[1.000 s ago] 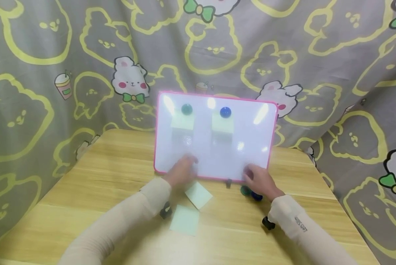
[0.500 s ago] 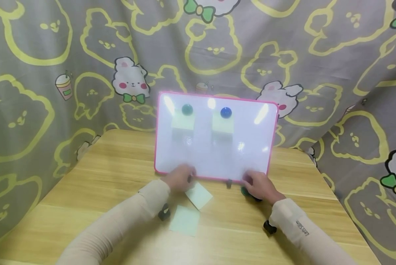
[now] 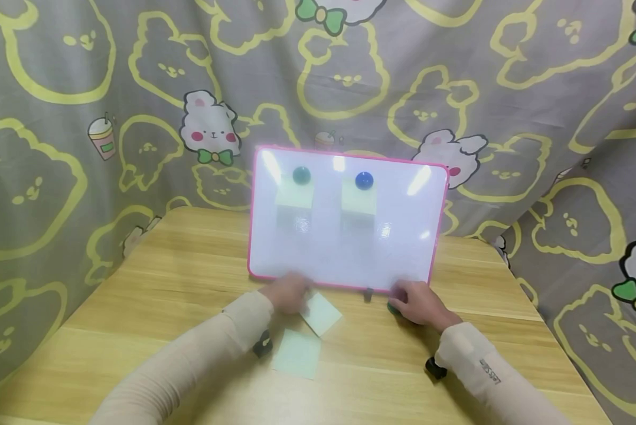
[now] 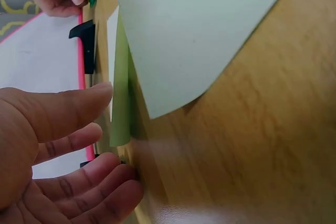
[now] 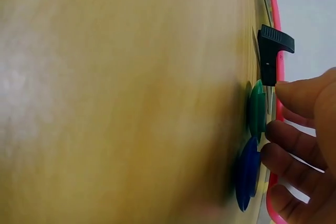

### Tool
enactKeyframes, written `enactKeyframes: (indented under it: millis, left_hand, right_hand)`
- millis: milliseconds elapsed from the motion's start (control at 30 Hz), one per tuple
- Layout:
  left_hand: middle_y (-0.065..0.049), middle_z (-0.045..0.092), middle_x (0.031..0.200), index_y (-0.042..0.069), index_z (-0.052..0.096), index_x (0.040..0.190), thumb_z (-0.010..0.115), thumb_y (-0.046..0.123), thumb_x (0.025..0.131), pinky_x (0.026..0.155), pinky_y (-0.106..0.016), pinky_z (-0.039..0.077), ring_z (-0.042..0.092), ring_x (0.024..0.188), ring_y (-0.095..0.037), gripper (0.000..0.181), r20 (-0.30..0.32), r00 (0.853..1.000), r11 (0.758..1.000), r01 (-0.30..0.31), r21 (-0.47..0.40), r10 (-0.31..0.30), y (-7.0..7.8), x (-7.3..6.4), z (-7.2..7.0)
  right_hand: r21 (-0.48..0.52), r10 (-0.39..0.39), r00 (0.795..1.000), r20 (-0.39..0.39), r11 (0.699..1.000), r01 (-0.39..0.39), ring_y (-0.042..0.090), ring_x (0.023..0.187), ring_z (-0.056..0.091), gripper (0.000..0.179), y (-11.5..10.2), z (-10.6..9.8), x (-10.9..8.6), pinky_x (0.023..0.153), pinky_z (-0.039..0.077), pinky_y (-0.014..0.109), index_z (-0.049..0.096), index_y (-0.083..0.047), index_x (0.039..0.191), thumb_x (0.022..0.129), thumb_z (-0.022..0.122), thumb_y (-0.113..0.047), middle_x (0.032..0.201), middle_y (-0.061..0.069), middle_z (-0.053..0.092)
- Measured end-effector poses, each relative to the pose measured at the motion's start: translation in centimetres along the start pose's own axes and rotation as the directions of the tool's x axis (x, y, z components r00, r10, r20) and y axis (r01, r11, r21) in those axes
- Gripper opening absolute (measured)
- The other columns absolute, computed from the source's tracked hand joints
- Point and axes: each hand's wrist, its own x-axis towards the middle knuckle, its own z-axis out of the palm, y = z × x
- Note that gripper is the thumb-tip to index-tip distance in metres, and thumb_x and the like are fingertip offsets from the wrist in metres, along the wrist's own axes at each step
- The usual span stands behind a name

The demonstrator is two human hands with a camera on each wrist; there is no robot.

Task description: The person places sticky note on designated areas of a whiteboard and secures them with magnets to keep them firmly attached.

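While a black foot (image 5: 269, 59) presumably props the whiteboard (image 3: 323, 254), left hand (image 3: 288, 293) spread beside a loose note (image 3: 323, 316) on the table (image 3: 376, 378); right hand (image 3: 418, 302) bent at the pink frame (image 5: 280, 69), by green magnet (image 5: 258, 109) and blue magnet (image 5: 247, 177); cannot tell if pinching.

A pink-rimmed whiteboard (image 3: 330, 251) stood on the table (image 3: 403, 389), a green magnet (image 3: 302, 175) and a blue magnet (image 3: 364, 180) each topping a pale note (image 3: 294, 199).
Two loose notes (image 3: 297, 354) lay in front; another green (image 5: 257, 109) and blue (image 5: 247, 174) pair sat by its lower edge.
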Motion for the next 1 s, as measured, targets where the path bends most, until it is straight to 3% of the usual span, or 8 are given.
enactKeyframes:
  millis: [233, 467, 767, 1000]
  left_hand:
    - [0.004, 0.052, 0.068, 0.009, 0.061, 0.082, 0.076, 0.007, 0.062, 0.06, -0.028, 0.044, 0.049, 0.064, -0.014, 0.026, 0.041, 0.999, 0.999, 0.018, 0.03, -0.019, -0.5, -0.1, 0.5]
    - [0.003, 0.054, 0.074, 0.008, 0.061, 0.088, 0.075, 0.002, 0.059, 0.066, -0.029, 0.046, 0.051, 0.071, -0.015, 0.032, 0.039, 0.999, 0.999, 0.005, 0.043, -0.007, -0.6, 0.0, 0.3]
    - [0.006, 0.053, 0.07, 0.014, 0.06, 0.079, 0.077, 0.016, 0.064, 0.062, -0.027, 0.044, 0.05, 0.066, -0.012, 0.023, 0.057, 0.998, 0.999, 0.019, 0.045, -0.022, -1.1, 0.7, 0.8]
    - [0.005, 0.051, 0.07, 0.011, 0.06, 0.081, 0.078, 0.009, 0.058, 0.062, -0.026, 0.044, 0.048, 0.066, -0.013, 0.029, 0.059, 0.998, 0.997, 0.014, 0.078, -0.019, -0.8, 0.5, 0.7]
  right_hand:
    - [0.023, -0.03, 0.999, 0.019, 0.999, 0.029, 0.007, 0.062, 0.049, 0.012, -0.1, 0.2, -0.3, 0.058, 0.045, 0.026, 0.059, -0.018, 0.075, 0.078, 0.07, -0.02, 0.067, -0.011, 0.054]
    - [0.016, -0.022, 1.0, 0.01, 1.0, 0.022, 0.007, 0.063, 0.05, 0.013, 0.1, 0.2, -0.3, 0.059, 0.045, 0.026, 0.059, -0.02, 0.074, 0.077, 0.071, -0.022, 0.068, -0.011, 0.053]
    - [0.02, 0.009, 0.998, 0.064, 1.0, -0.01, 0.012, 0.062, 0.043, 0.025, 0.0, -0.1, -0.5, 0.055, 0.039, 0.027, 0.057, -0.019, 0.074, 0.069, 0.078, -0.031, 0.067, -0.005, 0.05]
    - [0.036, 0.018, 0.997, 0.074, 0.999, -0.021, 0.012, 0.064, 0.045, 0.024, 0.0, 0.0, -0.5, 0.058, 0.04, 0.028, 0.059, -0.017, 0.077, 0.068, 0.079, -0.027, 0.07, -0.005, 0.052]
